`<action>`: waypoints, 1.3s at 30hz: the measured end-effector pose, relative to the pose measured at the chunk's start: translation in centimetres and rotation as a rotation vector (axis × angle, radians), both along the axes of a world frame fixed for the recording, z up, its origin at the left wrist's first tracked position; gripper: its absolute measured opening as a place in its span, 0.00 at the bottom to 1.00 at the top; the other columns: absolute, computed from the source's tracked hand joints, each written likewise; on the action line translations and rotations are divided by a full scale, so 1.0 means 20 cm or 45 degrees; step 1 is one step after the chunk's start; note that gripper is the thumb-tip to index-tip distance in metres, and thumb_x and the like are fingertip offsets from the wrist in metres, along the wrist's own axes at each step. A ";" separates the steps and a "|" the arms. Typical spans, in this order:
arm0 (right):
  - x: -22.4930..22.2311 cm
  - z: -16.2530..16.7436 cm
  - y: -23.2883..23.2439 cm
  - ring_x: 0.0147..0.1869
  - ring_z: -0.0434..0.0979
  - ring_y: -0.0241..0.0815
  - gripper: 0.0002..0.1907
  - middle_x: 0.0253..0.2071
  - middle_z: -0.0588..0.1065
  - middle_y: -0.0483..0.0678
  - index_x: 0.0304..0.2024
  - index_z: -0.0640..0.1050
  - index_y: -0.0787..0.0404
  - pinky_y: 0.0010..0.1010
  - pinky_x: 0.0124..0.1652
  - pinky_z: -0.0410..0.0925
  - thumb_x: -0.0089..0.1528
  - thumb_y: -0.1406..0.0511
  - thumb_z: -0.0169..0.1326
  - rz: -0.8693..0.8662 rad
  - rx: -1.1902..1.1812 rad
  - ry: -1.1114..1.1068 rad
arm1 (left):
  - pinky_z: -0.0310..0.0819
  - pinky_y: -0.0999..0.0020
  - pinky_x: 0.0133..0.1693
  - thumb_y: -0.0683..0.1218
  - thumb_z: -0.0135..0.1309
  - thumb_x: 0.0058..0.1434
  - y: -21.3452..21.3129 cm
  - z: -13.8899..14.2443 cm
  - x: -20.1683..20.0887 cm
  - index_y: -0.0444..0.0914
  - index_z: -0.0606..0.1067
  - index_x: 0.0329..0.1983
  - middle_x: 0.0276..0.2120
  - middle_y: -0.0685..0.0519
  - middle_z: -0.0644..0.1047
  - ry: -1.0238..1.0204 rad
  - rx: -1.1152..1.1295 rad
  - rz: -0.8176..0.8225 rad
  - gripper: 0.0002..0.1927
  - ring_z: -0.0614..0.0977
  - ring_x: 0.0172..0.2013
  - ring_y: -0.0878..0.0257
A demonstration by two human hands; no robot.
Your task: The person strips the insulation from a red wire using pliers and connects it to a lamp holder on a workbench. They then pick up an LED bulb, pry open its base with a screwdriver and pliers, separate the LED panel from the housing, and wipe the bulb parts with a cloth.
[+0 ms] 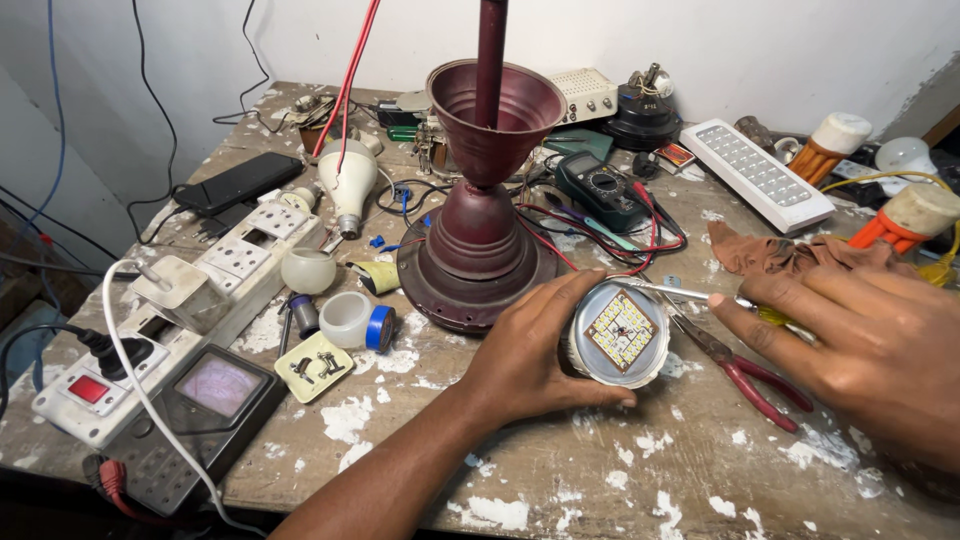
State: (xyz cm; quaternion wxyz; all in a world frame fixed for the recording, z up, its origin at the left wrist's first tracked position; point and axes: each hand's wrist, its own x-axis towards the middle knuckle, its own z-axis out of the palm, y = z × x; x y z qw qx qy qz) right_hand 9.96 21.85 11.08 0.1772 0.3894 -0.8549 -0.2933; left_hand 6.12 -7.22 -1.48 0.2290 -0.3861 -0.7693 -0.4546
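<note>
**A:** Fingers of your left hand (530, 365) wrap the body of the opened LED bulb (618, 335), holding it on its side just above the paint-flecked workbench (640, 470), its LED board (620, 331) facing up at you.

**B:** And the other hand?

**A:** Your right hand (850, 350) pinches a yellow-handled screwdriver (700, 294), and the thin metal shaft reaches to the bulb's upper rim. Red-handled pliers (745, 370) lie on the bench right under that hand, touching nothing you hold.

**B:** Where could it slip?

**A:** I judge the tip is the weak point. If you press while the round housing is only cupped from one side, the bulb may roll and the blade may skid across the small chips on the board or into your left thumb.

**B:** Anything farther out?

**A:** To your left sit a tester box with a small screen (215, 395), a white socket strip (190, 310) with a plug in it, and a loose bulb dome (308, 270). Just behind the bulb stands the maroon ceiling fan motor (478, 250) with its canopy cup on the rod. Behind that are a multimeter (600, 185) with red leads and a white LED panel lamp (760, 175). A stray elbow could catch those leads, I think.
</note>
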 end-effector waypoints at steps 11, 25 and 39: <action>-0.25 0.31 -0.17 0.52 0.75 0.45 0.34 0.59 0.71 0.45 0.66 0.71 0.50 0.37 0.43 0.75 0.55 0.57 0.53 -0.167 0.538 -0.297 | 0.73 0.56 0.62 0.62 0.75 0.41 -0.01 0.00 -0.03 0.36 0.66 0.72 0.63 0.40 0.75 -0.044 0.020 -0.113 0.57 0.79 0.62 0.46; -0.41 0.50 -0.40 0.56 0.78 0.37 0.30 0.51 0.79 0.33 0.59 0.78 0.40 0.36 0.58 0.69 0.54 0.69 0.56 -0.295 0.536 -0.374 | 0.70 0.55 0.66 0.62 0.75 0.43 0.02 -0.01 -0.02 0.36 0.67 0.72 0.66 0.43 0.74 -0.009 -0.053 -0.246 0.55 0.77 0.66 0.46; -0.40 0.31 -0.09 0.56 0.76 0.39 0.35 0.58 0.75 0.37 0.61 0.77 0.37 0.41 0.55 0.66 0.49 0.62 0.57 -0.221 0.195 -0.241 | 0.70 0.56 0.66 0.62 0.74 0.42 0.00 0.02 -0.05 0.37 0.65 0.73 0.65 0.41 0.74 -0.186 0.040 -0.167 0.58 0.77 0.66 0.49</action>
